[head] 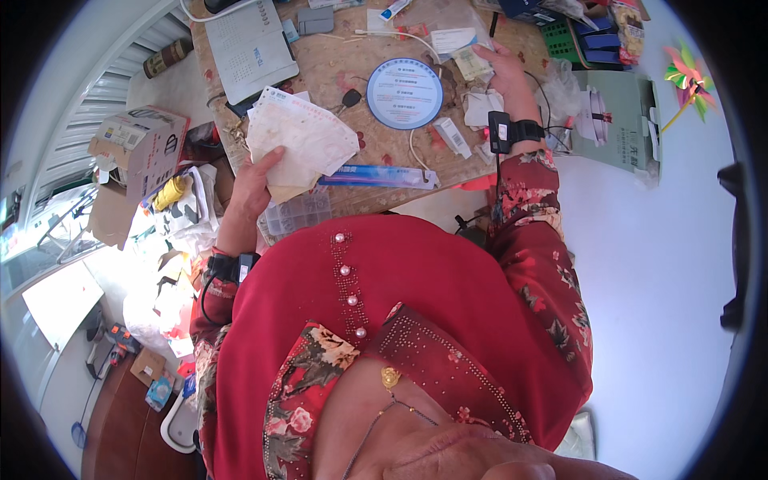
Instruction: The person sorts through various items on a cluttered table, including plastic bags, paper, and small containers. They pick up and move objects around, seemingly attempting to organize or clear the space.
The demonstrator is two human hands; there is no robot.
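Note:
My left hand [255, 183] grips a stack of white paper slips [300, 135] with punched edges and red print, fanned out over the table's near left part. My right hand [507, 69], reaching to the far right of the table, has its fingers on a small greenish printed paper [472, 64]. Beside that paper lies a clear plastic bag [459, 23] with a white printed card [453, 41]. Between my hands are a round blue-rimmed printed disc [404, 93] and a black key [351, 98]. A packaged toothbrush [378, 176] lies along the near edge.
A clear compartment box [298, 214] sits at the table's near edge. A large calculator [249, 57] is at the far left. Near the right side stand a small white box [452, 137] and a green basket [559, 45]. Cardboard boxes [144, 147] are stacked left of the table.

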